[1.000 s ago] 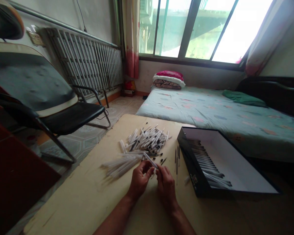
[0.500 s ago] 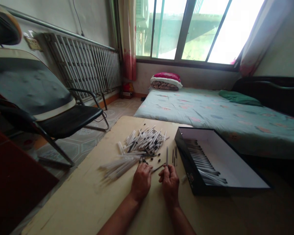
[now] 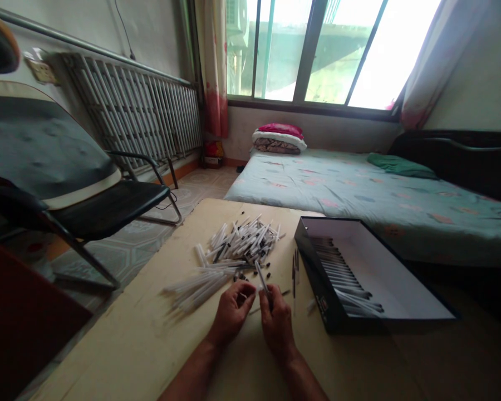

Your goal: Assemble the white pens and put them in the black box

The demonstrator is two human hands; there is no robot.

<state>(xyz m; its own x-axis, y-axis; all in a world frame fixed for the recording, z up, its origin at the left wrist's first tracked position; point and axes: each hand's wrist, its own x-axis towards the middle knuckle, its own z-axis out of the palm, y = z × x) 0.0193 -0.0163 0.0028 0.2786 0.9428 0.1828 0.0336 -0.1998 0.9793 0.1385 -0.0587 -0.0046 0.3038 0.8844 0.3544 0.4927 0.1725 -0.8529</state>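
1. A slim white plastic pen (image 3: 261,277) stands tilted up just left of the open black cardboard box (image 3: 316,278), its lower end in the right hand (image 3: 278,323). It is judged light, stiff and smooth: liable to slip from a loose grip and to roll if dropped. The mid-barrel looks the surest place to pinch.
2. Right hand: fingers drawn in to a close pinch, holding the pen.
3. Left hand (image 3: 231,312): half curled, just beside the right hand, nearer the box's far side of the pile. Whether it holds anything small cannot be told.
4. Thin dark-tipped pens (image 3: 294,284) lie just left of the box, and small black caps (image 3: 242,276) are scattered farther left.
5. A loose heap of white pens (image 3: 244,243) lies left of the box, with parallel white barrels (image 3: 196,292) farther left.
6. Inside the box, neat rows of pens (image 3: 338,273) lie along its left wall.
7. The box rests on a worn cream tabletop (image 3: 150,312); a black folding chair (image 3: 108,200) stands beyond the heap.
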